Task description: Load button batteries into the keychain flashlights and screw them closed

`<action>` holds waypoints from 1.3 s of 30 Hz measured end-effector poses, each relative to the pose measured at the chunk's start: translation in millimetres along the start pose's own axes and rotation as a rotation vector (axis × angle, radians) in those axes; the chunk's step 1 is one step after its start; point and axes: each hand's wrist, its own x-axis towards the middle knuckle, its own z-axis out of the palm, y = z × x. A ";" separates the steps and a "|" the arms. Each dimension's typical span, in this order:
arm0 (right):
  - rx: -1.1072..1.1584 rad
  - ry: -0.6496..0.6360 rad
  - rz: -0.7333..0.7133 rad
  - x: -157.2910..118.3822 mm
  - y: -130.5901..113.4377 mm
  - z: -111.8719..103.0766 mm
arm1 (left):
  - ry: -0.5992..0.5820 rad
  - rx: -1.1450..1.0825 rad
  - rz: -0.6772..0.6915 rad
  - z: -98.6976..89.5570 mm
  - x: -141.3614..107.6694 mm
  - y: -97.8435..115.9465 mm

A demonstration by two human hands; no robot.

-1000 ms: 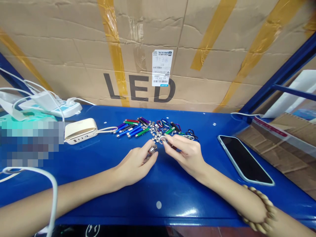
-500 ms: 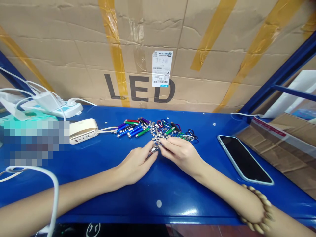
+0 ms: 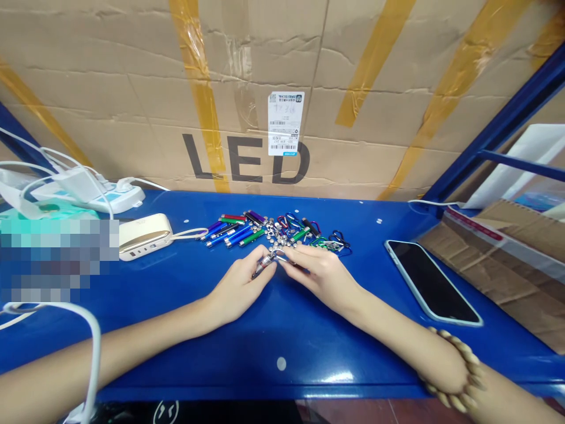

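My left hand (image 3: 241,282) pinches a small metal tube (image 3: 263,265) with a red band, tilted up to the right. My right hand (image 3: 324,274) closes on a silver carabiner (image 3: 278,253) at the tube's upper end; whether the two are linked is too small to tell. Just behind my hands lies a pile of small silver button-like discs (image 3: 276,240). Blue, green, red and purple tubes (image 3: 233,231) lie to its left. Coloured carabiners (image 3: 338,240) and a green tube (image 3: 300,235) are to its right.
A phone (image 3: 432,282) lies at right beside a brown cardboard piece (image 3: 498,253). At left are a cream power bank (image 3: 145,235), a power strip (image 3: 119,197) and white cables (image 3: 95,335). A large LED carton (image 3: 145,106) stands behind the blue table (image 3: 282,335).
The tube now shows more between my left fingers, and the carabiner's loop is more visible at my right fingertips. The whole view has shifted slightly.
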 end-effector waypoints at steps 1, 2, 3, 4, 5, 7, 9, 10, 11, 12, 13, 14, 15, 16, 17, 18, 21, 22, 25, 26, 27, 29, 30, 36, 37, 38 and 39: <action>0.017 -0.014 0.011 -0.1 0.4 -0.5 | 0.004 0.008 0.008 -0.1 0.2 -0.4; 0.032 -0.031 0.020 -0.2 0.7 -1.1 | 0.006 0.017 0.017 -0.2 0.2 -0.7; 0.042 -0.041 0.026 -0.4 0.7 -1.9 | 0.008 0.027 0.025 -0.2 0.1 -1.0; 0.045 -0.041 0.034 -0.5 0.3 -2.8 | 0.006 0.035 0.031 -0.1 -0.1 -1.2; 0.038 -0.034 0.047 -0.4 -0.7 -3.9 | 0.002 0.041 0.037 0.2 -0.4 -1.3; 0.006 -0.020 0.093 0.0 -3.6 -6.2 | -0.029 0.075 0.045 0.8 -1.2 -1.0; -0.018 -0.051 0.127 0.6 -6.5 -7.8 | -0.079 0.150 0.049 1.2 -1.7 -0.2; -0.018 -0.084 0.128 0.9 -7.5 -8.1 | -0.103 0.187 0.051 1.2 -1.8 0.3; -0.009 -0.115 0.121 1.1 -7.8 -8.2 | -0.119 0.212 0.052 1.2 -1.8 0.8; 0.006 -0.140 0.111 1.3 -7.6 -8.0 | -0.125 0.219 0.053 1.1 -1.5 1.0; 0.024 -0.156 0.103 1.4 -6.9 -7.7 | -0.122 0.204 0.055 1.0 -1.1 0.9; 0.040 -0.165 0.099 1.6 -5.9 -7.5 | -0.113 0.171 0.057 1.1 -0.6 0.4; 0.054 -0.170 0.097 1.9 -4.9 -7.5 | -0.105 0.128 0.057 1.3 0.0 -0.5; 0.065 -0.174 0.094 2.3 -3.8 -7.7 | -0.097 0.080 0.056 1.6 0.7 -1.6; 0.070 -0.176 0.088 2.7 -3.0 -8.1 | -0.089 0.029 0.055 2.1 1.4 -3.0; 0.069 -0.176 0.081 3.2 -2.2 -8.8 | -0.083 -0.021 0.055 2.7 2.1 -4.2; 0.030 -0.168 0.067 4.2 0.5 -10.6 | -0.042 -0.136 0.045 4.0 3.9 -6.0; 0.010 -0.169 0.065 4.4 1.9 -11.0 | -0.013 -0.160 0.039 4.1 4.3 -5.7; 0.001 -0.170 0.051 4.6 7.5 -11.3 | 0.055 -0.189 0.029 3.9 5.3 -3.6; 0.022 -0.170 0.046 4.7 9.2 -11.5 | 0.064 -0.186 0.037 3.7 5.6 -3.0; 0.050 -0.171 0.044 4.9 10.6 -11.8 | 0.068 -0.181 0.052 3.6 5.8 -2.6; 0.099 -0.176 0.044 5.6 12.2 -13.3 | 0.074 -0.178 0.084 3.4 6.2 -2.4; 0.115 -0.178 0.046 6.0 12.5 -14.5 | 0.079 -0.184 0.094 3.3 6.4 -2.4; 0.092 -0.243 0.047 8.0 15.5 -24.1 | 0.118 -0.225 0.044 1.3 8.0 -0.8; 0.061 -0.265 0.044 8.2 16.4 -25.5 | 0.118 -0.237 0.040 1.0 8.1 -0.3; 0.026 -0.281 0.038 8.3 17.3 -26.9 | 0.117 -0.255 0.036 0.9 8.1 0.0; -0.009 -0.286 0.035 8.4 18.2 -28.4 | 0.119 -0.275 0.032 0.9 8.2 0.3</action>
